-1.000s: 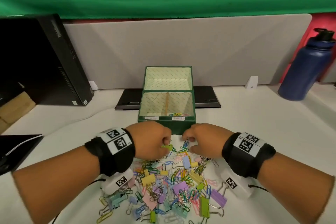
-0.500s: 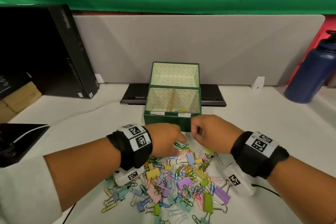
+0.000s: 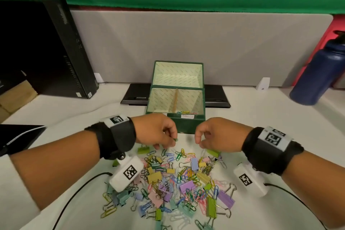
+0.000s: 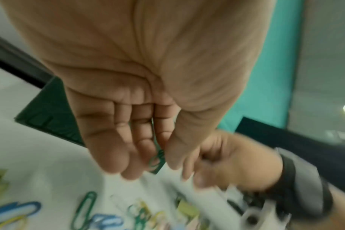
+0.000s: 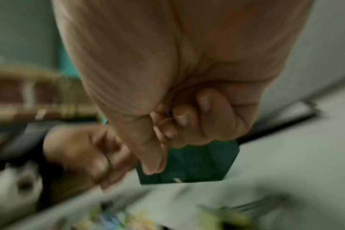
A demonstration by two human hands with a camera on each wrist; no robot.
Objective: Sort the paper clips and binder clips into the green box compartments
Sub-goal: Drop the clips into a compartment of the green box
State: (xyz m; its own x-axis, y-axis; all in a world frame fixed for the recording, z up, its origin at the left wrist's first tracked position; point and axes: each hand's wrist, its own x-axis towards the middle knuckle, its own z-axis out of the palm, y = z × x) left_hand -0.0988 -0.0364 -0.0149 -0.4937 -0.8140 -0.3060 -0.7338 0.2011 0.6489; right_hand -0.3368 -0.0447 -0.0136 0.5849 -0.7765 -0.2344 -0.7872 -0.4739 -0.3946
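Observation:
The green box [image 3: 188, 127] stands open at mid-table, its lid upright behind it. A wooden divider splits it in two, and several paper clips [image 3: 187, 112] lie in the right compartment. A mixed pile of coloured paper clips and binder clips [image 3: 177, 179] is spread in front of it. My left hand [image 3: 168, 142] hovers over the pile's far edge and pinches a green paper clip [image 4: 157, 160] between thumb and fingers. My right hand [image 3: 201, 140] is beside it with its fingers curled; a bit of blue paper clip [image 5: 169, 112] shows inside them.
A black computer tower [image 3: 56, 52] stands at the back left and a dark blue bottle [image 3: 317, 73] at the back right. A flat black device [image 3: 136, 97] lies behind the box. A dark item [image 3: 18, 136] sits at the left edge. Thin black cables trail from both wrists.
Both hands have come up off the pile's far edge and moved a little apart, each taking a clip with it. The head view has shifted slightly.

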